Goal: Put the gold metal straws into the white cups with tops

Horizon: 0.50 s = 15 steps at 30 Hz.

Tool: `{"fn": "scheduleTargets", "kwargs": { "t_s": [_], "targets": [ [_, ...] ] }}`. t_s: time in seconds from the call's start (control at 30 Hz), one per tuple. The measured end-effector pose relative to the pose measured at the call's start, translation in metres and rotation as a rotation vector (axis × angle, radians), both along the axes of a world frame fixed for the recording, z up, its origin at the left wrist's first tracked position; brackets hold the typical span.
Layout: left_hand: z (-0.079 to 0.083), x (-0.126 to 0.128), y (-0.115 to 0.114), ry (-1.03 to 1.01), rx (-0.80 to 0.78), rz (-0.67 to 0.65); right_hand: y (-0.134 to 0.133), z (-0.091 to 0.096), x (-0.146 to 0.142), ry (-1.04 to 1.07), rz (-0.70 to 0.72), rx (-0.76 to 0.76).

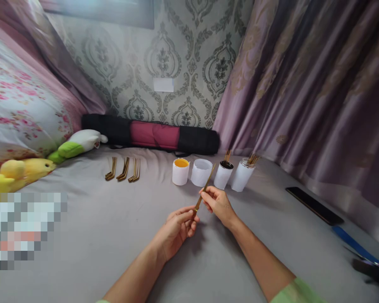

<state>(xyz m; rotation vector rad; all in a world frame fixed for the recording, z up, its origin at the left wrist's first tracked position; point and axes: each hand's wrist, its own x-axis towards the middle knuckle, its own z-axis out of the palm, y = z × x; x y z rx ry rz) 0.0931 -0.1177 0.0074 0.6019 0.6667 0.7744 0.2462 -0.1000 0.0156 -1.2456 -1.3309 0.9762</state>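
In front of me, my left hand (181,227) pinches the lower end of a slim gold-coloured metal straw (206,185). My right hand (217,203) grips it higher up, between thumb and fingers. The straw tilts up to the right; whether it is one or several pressed together I cannot tell. Beyond my hands stand a white-wrapped cup with an orange-yellow inside (180,174), a white cup (201,173), a white-wrapped cup with a dark inside (222,179) and a white-wrapped jar (241,179). Thin gold-coloured sticks show at the jar and behind the dark cup.
Three groups of bent gold straws (123,170) lie at the back left on the grey sheet (113,227). A black and maroon long bag (154,136) lies along the wall. Plush toys (78,141) are left; a phone (314,205) and a blue strap (356,244) are right.
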Motion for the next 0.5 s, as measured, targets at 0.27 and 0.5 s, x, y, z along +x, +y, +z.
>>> {"fn": "scheduleTargets", "kwargs": {
  "t_s": [0.27, 0.5],
  "targets": [
    [0.0, -0.001, -0.001, 0.018, -0.029, -0.02, 0.007, 0.02, 0.012, -0.038, -0.088, 0.028],
    [-0.001, -0.002, -0.001, 0.015, -0.039, -0.022, 0.02, 0.039, 0.026, -0.052, -0.127, 0.096]
  ]
}}
